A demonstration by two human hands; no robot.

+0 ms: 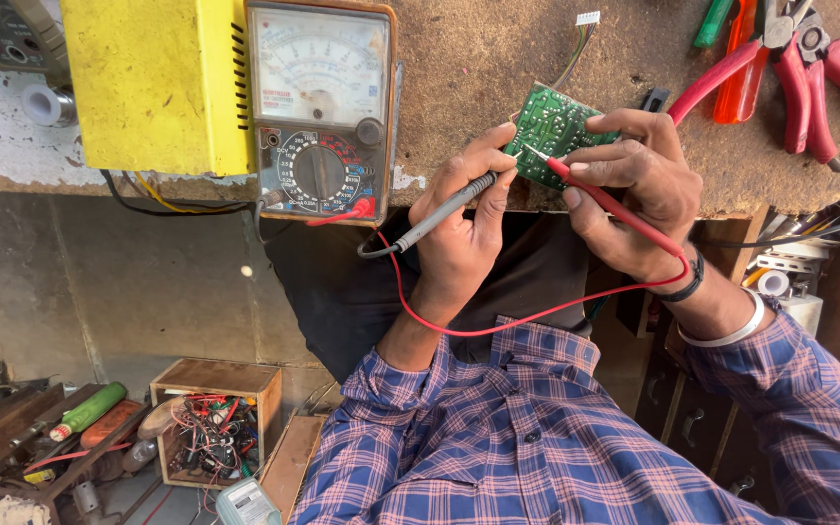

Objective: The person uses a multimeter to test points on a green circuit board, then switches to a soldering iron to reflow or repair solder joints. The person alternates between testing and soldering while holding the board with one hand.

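Note:
A small green circuit board point(551, 126) is tilted at the edge of the brown workbench point(478, 58). My left hand point(464, 219) grips a grey-black meter probe point(444, 209), its tip at the board's left edge. My right hand point(639, 185) holds a red probe point(614, 204) and steadies the board with its fingers, the metal tip touching the board's face. Red and black leads run from both probes to an analogue multimeter point(321, 107) standing on the bench to the left.
A yellow metal box point(157, 83) stands beside the meter. Red-handled pliers point(809, 78) and screwdrivers point(736, 49) lie at the bench's right end. Below left, a wooden box of tangled wires point(214, 437) and a tray of tools point(41, 437) sit on the floor.

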